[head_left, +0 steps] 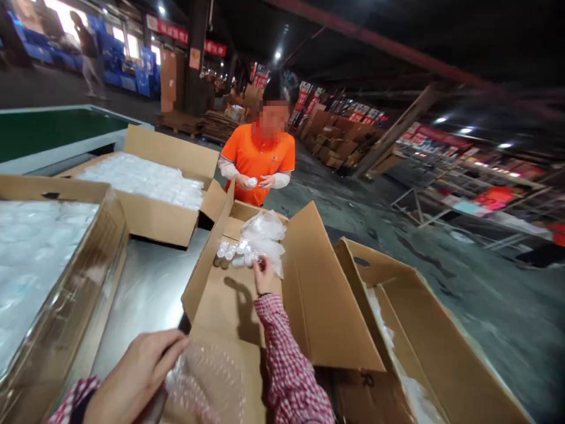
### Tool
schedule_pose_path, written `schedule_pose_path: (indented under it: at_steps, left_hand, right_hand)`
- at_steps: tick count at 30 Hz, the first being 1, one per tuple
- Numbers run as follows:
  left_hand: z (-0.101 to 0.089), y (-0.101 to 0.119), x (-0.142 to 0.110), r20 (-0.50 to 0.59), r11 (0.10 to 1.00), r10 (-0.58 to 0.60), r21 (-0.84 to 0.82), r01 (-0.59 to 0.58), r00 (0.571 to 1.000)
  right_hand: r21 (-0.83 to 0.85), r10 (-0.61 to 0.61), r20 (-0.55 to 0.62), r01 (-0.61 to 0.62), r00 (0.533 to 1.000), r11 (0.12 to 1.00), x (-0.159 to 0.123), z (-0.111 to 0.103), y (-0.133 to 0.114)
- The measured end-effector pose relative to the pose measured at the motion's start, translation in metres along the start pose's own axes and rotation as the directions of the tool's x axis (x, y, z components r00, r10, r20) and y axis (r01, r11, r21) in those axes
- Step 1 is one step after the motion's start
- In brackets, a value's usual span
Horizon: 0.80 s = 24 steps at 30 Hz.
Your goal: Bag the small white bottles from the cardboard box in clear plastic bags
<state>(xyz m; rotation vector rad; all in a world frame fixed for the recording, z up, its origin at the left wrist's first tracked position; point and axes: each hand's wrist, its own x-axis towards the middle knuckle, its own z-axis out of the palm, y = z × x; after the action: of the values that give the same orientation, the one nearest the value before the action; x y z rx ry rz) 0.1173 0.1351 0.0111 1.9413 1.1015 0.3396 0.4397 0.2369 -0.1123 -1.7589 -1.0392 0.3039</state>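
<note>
Your right hand [263, 275] reaches deep into the open carton [229, 294], fingers pinched on a small clear bottle [247, 259] (beside its row). Your left hand [132, 377] grips a bubbled plastic sheet [205, 383] at the carton's near edge.

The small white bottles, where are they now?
In the head view, the small white bottles lie in the middle cardboard box, beside the right hand.

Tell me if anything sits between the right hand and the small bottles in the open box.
Nothing visible does. The right hand is already at the bottles, fingertips touching the end of the row. The plastic bag lies just behind them, not in between. The left hand rests on bubble wrap.
</note>
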Motion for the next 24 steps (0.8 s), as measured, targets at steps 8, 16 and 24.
schedule_pose_path:
  at_steps: [8, 16, 24]
  left_hand:
    - [0.0, 0.019, 0.008, 0.046, 0.998, -0.029, -0.062, 0.032, 0.999]
    - [0.016, 0.03, -0.019, -0.016, 0.987, 0.101, -0.125, -0.102, 0.995]
    - [0.025, 0.045, -0.048, -0.08, 0.946, 0.181, -0.258, -0.195, 0.98]
  right_hand:
    - [0.451, -0.532, 0.132, 0.427, 0.836, 0.783, -0.115, -0.144, -0.16]
    - [0.119, -0.693, 0.428, 0.724, 0.581, 0.68, -0.185, -0.159, -0.184]
    - [0.098, -0.438, 0.778, 0.603, 0.45, 0.792, -0.225, -0.138, -0.189]
